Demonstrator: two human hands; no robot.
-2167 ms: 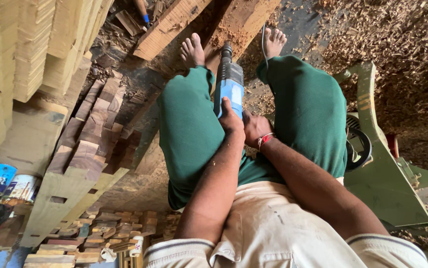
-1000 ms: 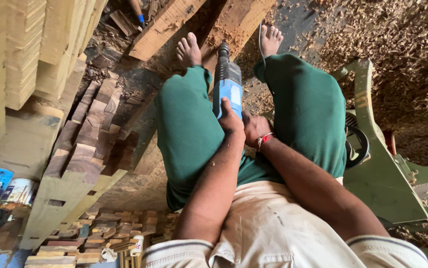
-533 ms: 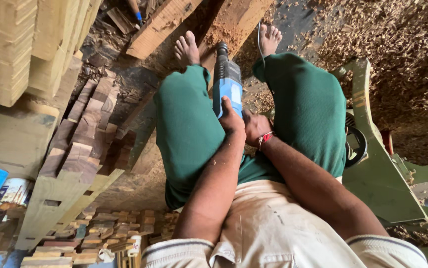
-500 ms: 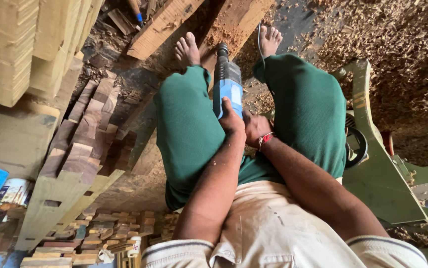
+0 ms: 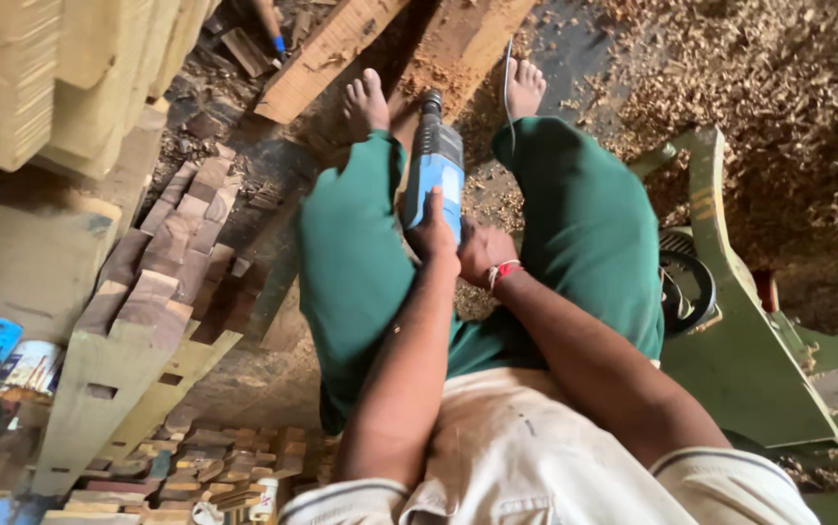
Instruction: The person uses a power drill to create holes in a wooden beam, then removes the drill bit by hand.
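Note:
I sit astride a long wooden beam (image 5: 458,49), my green-trousered legs on either side and my bare feet near its far part. A blue and black power drill (image 5: 435,160) points down into the beam between my knees, with reddish sawdust heaped around its tip. My left hand (image 5: 435,233) grips the rear of the drill body. My right hand (image 5: 482,255), with a red band at the wrist, closes on the drill's handle just beside it. A thin cable (image 5: 507,83) runs from the drill toward my right foot.
Stacked pale planks (image 5: 39,87) rise at the left, with notched timbers and dark short blocks (image 5: 161,282) leaning beside them. Two paint tins (image 5: 10,355) sit at the far left. A green machine frame with a black wheel (image 5: 720,282) stands right. Wood shavings (image 5: 779,87) cover the floor.
The view has shifted slightly and blurred; the drill and both hands appear a little more to the left and tilted. Both hands keep the same grip on the drill.

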